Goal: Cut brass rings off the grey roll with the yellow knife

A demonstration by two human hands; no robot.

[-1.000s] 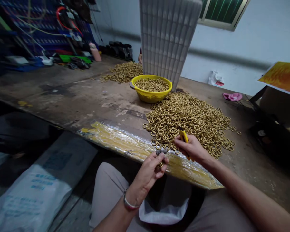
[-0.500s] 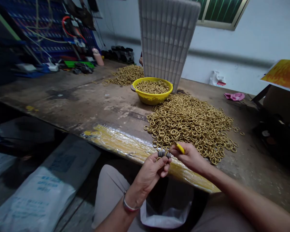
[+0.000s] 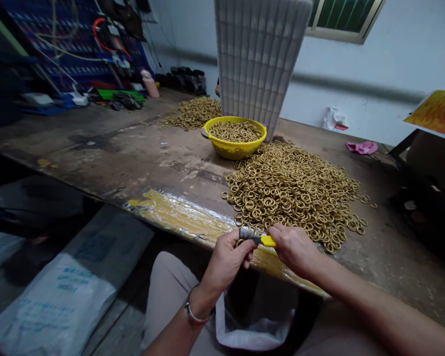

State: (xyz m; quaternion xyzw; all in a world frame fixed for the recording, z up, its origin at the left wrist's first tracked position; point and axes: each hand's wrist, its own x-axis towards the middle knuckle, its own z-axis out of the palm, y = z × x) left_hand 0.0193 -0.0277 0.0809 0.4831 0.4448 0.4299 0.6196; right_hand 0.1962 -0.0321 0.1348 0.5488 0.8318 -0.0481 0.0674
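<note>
My left hand [image 3: 228, 254] is closed, thumb against forefinger, on a gold ring [image 3: 239, 242]. A grey wrapping [image 3: 247, 232] sits at the forefinger's end; I cannot tell for sure whether it is a finger cover or a separate piece. Gripped in my right hand [image 3: 294, 247] is a yellow-handled utility knife [image 3: 268, 241], its dark blade pointing left and lying close to the left thumb and the grey wrapping. Just beyond both hands spreads a heap of gold rings [image 3: 289, 188] on the table.
A yellow basin [image 3: 235, 151] full of rings stands behind the heap, before a tall grey ribbed panel [image 3: 259, 59]. Another ring pile [image 3: 198, 112] lies farther back. Yellow tape [image 3: 185, 215] covers the table's front edge. An open white bag [image 3: 252, 336] is below my hands.
The knife has turned from pointing up and away to pointing left, with its blade now at the left fingertips. The right hand has rolled over, its back upward.
</note>
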